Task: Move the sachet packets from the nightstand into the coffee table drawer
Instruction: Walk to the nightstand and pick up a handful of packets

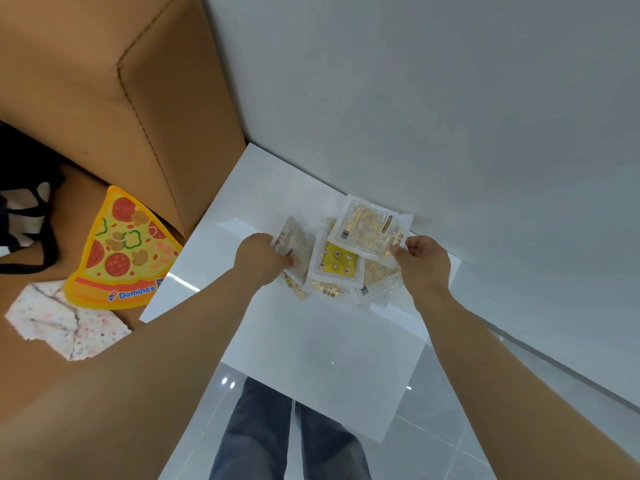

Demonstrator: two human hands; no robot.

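Note:
A heap of sachet packets lies on the white nightstand [322, 344] near its far edge by the wall. My left hand [261, 259] pinches a pale beige sachet [294, 244] at the heap's left side. My right hand [424, 263] pinches the corner of a large clear packet with golden contents [369, 226], lifted over the heap. Between the hands lie a yellow patterned sachet [337, 259] and other clear packets [372, 284]. No drawer is in view.
A tan bed with a padded headboard [114, 81] adjoins the nightstand on the left. On the bed lie a pizza-slice-shaped card [126, 251], a speckled cloth [65, 323] and a black strap. A grey wall stands behind; glossy tiled floor and my legs show below.

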